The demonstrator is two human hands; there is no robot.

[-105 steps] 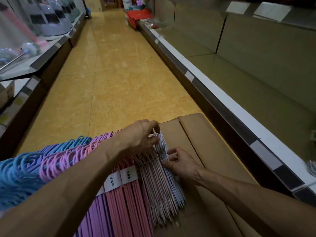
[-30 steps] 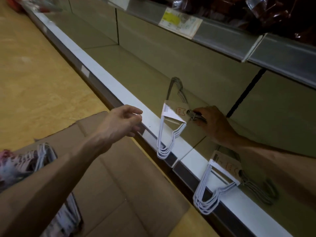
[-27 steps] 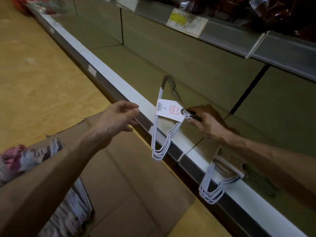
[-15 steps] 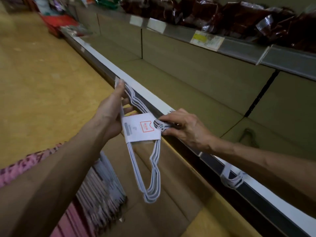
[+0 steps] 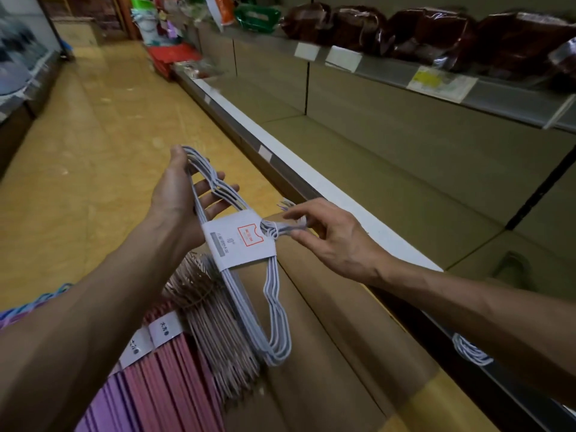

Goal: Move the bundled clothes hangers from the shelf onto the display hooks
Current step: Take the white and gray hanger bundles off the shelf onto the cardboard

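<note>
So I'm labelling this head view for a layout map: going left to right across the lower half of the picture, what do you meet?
Purple and pink hanger packs → rose-gold hanger stack → white hanger bundle held in both hands → cardboard box → white hangers hanging over the shelf edge.

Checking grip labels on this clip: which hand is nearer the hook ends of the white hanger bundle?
Right. The right hand pinches the hook ends of the white hanger bundle; the left hand supports the bundle's far shoulder end, well away from the hooks.
</note>
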